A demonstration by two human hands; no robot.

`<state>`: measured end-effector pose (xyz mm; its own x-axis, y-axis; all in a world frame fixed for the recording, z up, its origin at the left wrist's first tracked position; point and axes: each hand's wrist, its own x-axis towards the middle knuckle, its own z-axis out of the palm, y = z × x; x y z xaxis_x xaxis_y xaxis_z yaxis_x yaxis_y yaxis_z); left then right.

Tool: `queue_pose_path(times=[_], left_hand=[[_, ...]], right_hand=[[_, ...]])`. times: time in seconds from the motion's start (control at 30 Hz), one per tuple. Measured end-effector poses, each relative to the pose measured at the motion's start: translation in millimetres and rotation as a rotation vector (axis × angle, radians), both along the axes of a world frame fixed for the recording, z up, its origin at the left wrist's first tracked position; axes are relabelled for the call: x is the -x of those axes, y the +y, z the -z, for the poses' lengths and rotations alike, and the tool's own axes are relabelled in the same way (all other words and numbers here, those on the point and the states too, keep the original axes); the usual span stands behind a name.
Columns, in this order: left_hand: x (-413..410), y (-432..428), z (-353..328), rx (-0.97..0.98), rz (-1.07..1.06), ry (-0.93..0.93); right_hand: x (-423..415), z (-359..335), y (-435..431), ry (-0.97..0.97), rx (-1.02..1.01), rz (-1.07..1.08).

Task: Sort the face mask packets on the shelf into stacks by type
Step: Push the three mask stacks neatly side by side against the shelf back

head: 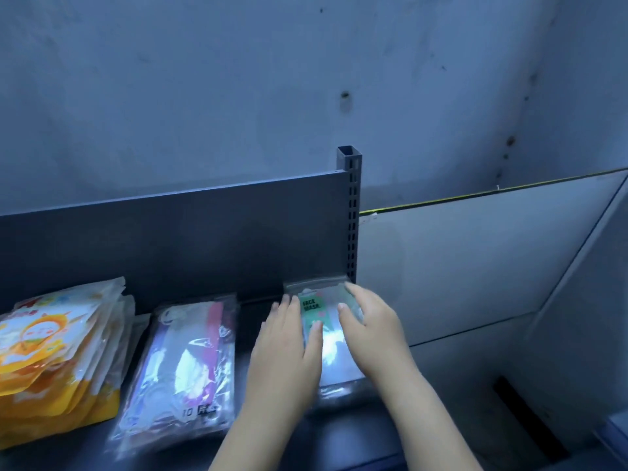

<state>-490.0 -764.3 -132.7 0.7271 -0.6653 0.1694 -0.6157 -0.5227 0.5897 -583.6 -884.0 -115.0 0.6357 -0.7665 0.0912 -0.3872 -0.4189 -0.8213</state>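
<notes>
Three stacks of face mask packets lie on the dark shelf (258, 317). A stack of orange and yellow packets (57, 355) sits at the left. In the middle lies a stack of clear packets with pink and purple print (183, 365). At the right end is a stack of clear packets with a green "FACE MASK" label (328, 341). My left hand (289, 345) lies flat on that stack's left side, fingers straight. My right hand (370, 331) presses on its right side, fingers spread over the top packet.
The shelf's dark back panel (204, 232) ends at a slotted upright post (351, 212) just behind the right stack. A pale panel (475, 260) and a stained wall (306, 79) stand beyond. The shelf's front edge runs below my forearms.
</notes>
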Motion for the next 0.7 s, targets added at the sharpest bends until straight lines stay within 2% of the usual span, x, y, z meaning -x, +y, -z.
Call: queue_pose_path(times=[0.1, 0.27, 0.43, 0.57, 0.7], left_hand=[[11.9, -9.9, 13.4, 0.106, 0.004, 0.147], [25.1, -15.9, 14.2, 0.247, -0.021, 0.414], [20.2, -4.2, 11.8, 0.277, -0.05, 0.477], [11.7, 4.2, 8.5, 0.267, -0.129, 0.51], [8.2, 13.8, 2.1, 0.302, -0.213, 0.587]], right_hand=[[7.3, 5.5, -14.3, -0.04, -0.156, 0.039], [11.1, 21.0, -24.9, 0.045, -0.363, -0.021], [0.9, 51.8, -33.5, 0.01, -0.423, -0.101], [-2.9, 22.7, -7.4, 0.038, -0.422, -0.117], [-7.4, 22.7, 1.4, 0.006, -0.457, -0.14]])
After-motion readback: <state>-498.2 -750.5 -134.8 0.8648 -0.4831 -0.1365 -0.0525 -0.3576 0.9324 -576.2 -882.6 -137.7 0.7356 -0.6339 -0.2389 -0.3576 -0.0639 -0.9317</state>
